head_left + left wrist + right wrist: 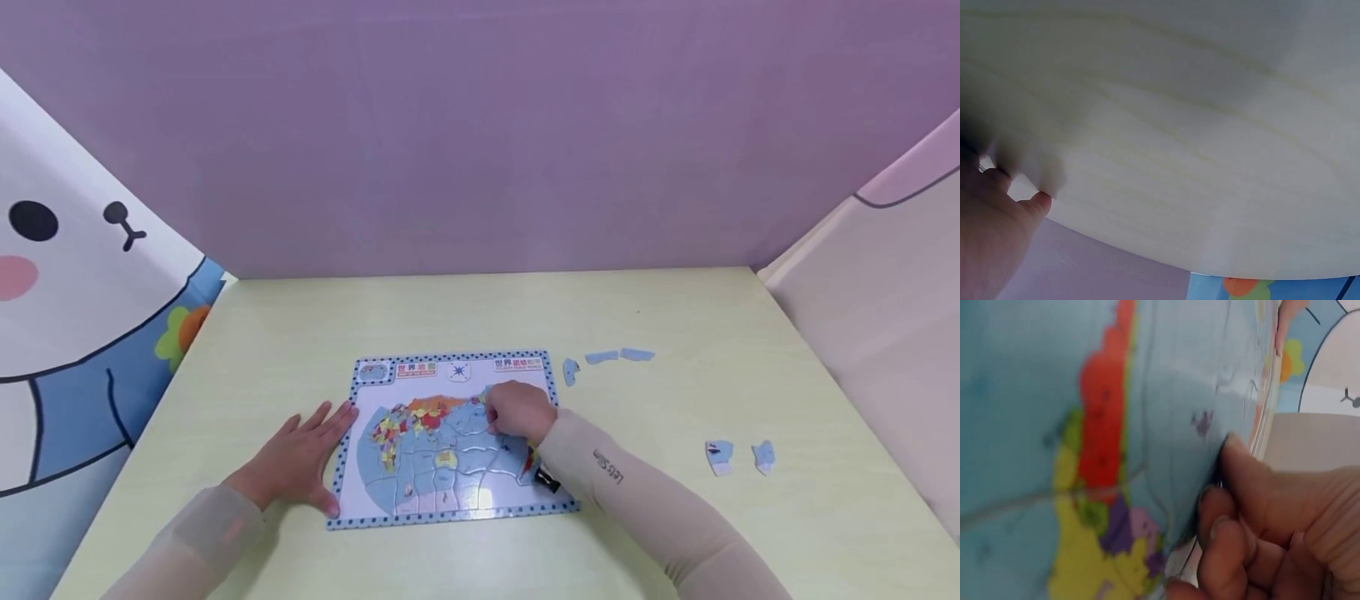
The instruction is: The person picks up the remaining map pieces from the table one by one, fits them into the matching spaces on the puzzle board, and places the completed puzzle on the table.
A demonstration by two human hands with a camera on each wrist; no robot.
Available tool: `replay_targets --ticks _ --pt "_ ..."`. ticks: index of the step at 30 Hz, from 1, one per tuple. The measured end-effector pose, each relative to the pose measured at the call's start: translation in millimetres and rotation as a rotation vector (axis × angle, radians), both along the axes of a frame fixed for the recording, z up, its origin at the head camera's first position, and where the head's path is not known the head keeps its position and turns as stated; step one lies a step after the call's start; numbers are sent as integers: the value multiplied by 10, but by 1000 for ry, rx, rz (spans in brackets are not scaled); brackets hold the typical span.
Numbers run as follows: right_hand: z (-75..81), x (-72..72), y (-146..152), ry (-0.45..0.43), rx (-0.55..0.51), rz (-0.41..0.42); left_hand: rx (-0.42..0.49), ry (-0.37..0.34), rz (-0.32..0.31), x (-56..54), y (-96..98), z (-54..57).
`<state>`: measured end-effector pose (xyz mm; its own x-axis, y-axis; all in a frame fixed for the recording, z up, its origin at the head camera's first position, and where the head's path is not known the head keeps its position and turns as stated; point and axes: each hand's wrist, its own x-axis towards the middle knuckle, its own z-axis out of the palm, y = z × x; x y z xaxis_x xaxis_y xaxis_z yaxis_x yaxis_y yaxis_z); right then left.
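A world map jigsaw puzzle (420,458) lies in a board with a blue-dotted border, most of its map filled with pieces. My left hand (303,450) rests at the board's left edge, fingers spread, thumb at the lower left corner; in the left wrist view that hand (991,225) shows only partly. Over the upper right of the map is my right hand (521,410), its fingers curled. Seen from the right wrist, the thumb and curled fingers of that hand (1260,519) pinch the edge of a blue puzzle piece (1191,462).
Loose blue puzzle pieces (637,355) lie beyond the board's upper right corner. Two more, a piece with a white lower end (719,457) and a smaller piece (764,457), are farther right on the pale table (660,400). A purple backdrop (480,167) stands behind.
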<state>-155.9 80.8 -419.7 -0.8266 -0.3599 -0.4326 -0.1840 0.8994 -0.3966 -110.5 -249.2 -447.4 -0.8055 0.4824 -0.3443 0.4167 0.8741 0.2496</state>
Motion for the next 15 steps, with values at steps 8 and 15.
replay_targets --ticks 8,15 --pt "-12 33 103 -77 -90 -122 14 -2 -20 11 -3 -5" --pt "6 112 227 -83 -147 -153 25 4 -43 4 -28 -4"
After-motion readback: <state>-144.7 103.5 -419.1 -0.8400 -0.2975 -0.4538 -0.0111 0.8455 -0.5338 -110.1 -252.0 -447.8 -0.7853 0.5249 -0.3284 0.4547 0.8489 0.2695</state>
